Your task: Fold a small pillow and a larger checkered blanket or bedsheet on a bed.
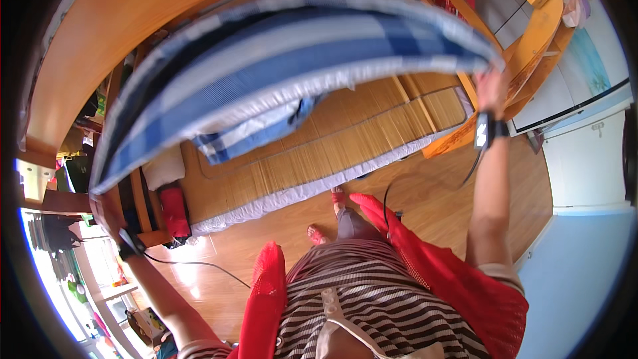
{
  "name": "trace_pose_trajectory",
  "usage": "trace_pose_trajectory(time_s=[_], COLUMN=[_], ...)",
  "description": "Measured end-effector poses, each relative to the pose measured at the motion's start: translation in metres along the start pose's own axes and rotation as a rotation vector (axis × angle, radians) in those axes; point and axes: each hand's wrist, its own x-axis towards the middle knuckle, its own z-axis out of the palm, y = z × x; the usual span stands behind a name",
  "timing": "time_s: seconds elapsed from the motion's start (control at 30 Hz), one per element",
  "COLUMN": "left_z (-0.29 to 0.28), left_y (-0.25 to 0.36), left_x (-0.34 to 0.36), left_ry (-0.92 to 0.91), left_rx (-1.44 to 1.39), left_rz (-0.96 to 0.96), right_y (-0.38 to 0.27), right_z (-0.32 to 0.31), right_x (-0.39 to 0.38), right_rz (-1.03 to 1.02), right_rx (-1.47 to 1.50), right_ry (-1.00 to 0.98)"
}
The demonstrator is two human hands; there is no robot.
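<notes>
Both hands, left hand (106,216) and right hand (490,86), fingers clamped on blue checked sheet (279,60) edges, stretched wide above bed (319,139); wooden floor (425,193) open below

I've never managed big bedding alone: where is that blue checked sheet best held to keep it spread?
Probably at its two far ends, along one edge, each hand coming from its own outer side. The blue checked sheet hangs stretched wide between the left hand and right hand, arms apart; a corner droops mid-span above the bamboo mat.
</notes>
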Motion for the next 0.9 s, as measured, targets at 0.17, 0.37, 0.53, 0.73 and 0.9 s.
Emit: trace_pose_trajectory(time_s=[0.17,0.37,0.53,0.73,0.9], left_z=[0.152,0.183,0.132,0.128,0.171], left_y=[0.034,-0.025,-0.177,-0.181,-0.134], left_x=[-0.147,-0.177,-0.271,-0.299,-0.234], left_ry=[-0.132,-0.357,-0.448,-0.384,-0.34], left_rx=[-0.502,-0.286,-0.047,-0.122,0.111], left_rz=[-0.4,-0.261,-0.379,-0.653,-0.285], right_y=[0.121,0.18,0.246,0.2,0.151], right_z=[-0.125,-0.176,-0.19,-0.164,-0.05], right_x=[-0.061,-0.104,-0.21,-0.237,-0.216], right_rz=[0.36,0.435,0.778,0.917,0.476], right_rx=[-0.245,-0.841,-1.127,-1.17,-0.815], right_ry=[0.121,-0.196,-0.351,-0.314,-0.627])
